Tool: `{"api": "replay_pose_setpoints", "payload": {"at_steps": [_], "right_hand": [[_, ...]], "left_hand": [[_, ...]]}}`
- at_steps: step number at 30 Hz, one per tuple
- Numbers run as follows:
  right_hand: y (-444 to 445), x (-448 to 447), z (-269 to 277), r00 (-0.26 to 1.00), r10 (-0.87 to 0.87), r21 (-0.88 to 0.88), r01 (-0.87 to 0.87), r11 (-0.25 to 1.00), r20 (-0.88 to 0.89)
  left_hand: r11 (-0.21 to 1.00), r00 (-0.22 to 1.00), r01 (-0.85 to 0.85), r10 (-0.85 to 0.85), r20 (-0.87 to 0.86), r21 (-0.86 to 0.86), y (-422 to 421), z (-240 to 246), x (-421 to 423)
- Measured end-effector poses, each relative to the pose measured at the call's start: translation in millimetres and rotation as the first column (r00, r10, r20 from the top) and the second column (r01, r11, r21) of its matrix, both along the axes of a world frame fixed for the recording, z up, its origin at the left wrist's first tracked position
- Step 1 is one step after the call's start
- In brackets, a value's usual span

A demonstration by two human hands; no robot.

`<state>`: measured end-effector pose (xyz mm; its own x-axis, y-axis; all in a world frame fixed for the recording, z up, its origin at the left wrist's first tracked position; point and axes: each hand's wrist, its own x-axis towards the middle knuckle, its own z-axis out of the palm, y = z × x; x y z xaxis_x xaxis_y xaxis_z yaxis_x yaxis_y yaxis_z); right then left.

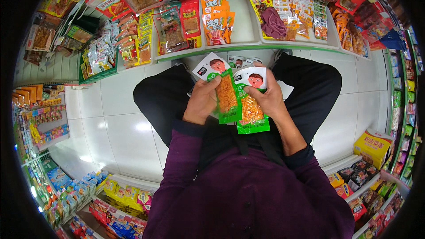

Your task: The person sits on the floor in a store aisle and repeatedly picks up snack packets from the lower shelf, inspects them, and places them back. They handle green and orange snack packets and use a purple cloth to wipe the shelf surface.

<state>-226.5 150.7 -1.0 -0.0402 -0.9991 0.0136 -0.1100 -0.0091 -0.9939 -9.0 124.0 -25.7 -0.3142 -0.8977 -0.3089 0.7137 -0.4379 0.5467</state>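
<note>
My left hand point(203, 99) grips a green and white snack packet point(228, 96) with a clear window, its thumb on the front. In my right hand point(270, 98) is a similar green and white snack packet point(252, 109), pinched under the thumb. The two packets hang side by side above my lap, their green lower ends close together. Behind my hands, more white packets point(235, 61) show low between my knees, partly hidden by the held ones; what they rest in cannot be told.
Ahead, a shelf with white trays point(239, 16) bears orange packets point(217, 28) and a crumpled purple cloth point(273, 23). A green basket point(99, 77) of packets stands left. A yellow carton point(372, 147) sits right. Snack shelves line the sides and back, around a tiled floor point(124, 139).
</note>
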Motion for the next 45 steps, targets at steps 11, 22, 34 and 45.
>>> {"api": "replay_pose_setpoints", "payload": {"at_steps": [11, 22, 34, 45], "right_hand": [[1, -14, -17, 0.932, -0.226, 0.199, 0.174, 0.964, 0.283], [2, 1, -30, 0.935, -0.168, 0.117, 0.138, 0.984, 0.312], [6, 6, -41, 0.768, -0.268, 0.380, 0.034, 0.924, 0.582], [6, 10, -31, 0.703, -0.306, 0.419, 0.012, 0.908, 0.642]], "left_hand": [[0.999, 0.984, -0.051, 0.052, 0.172, -0.010, -4, -3, 19], [0.961, 0.911, 0.275, -0.259, 0.321, -0.007, 15, -3, -15], [0.995, 0.779, 0.014, 0.051, 0.625, -0.100, 19, -4, -44], [0.977, 0.789, 0.188, -0.089, 0.608, -0.102, 17, -19, -32]]}}
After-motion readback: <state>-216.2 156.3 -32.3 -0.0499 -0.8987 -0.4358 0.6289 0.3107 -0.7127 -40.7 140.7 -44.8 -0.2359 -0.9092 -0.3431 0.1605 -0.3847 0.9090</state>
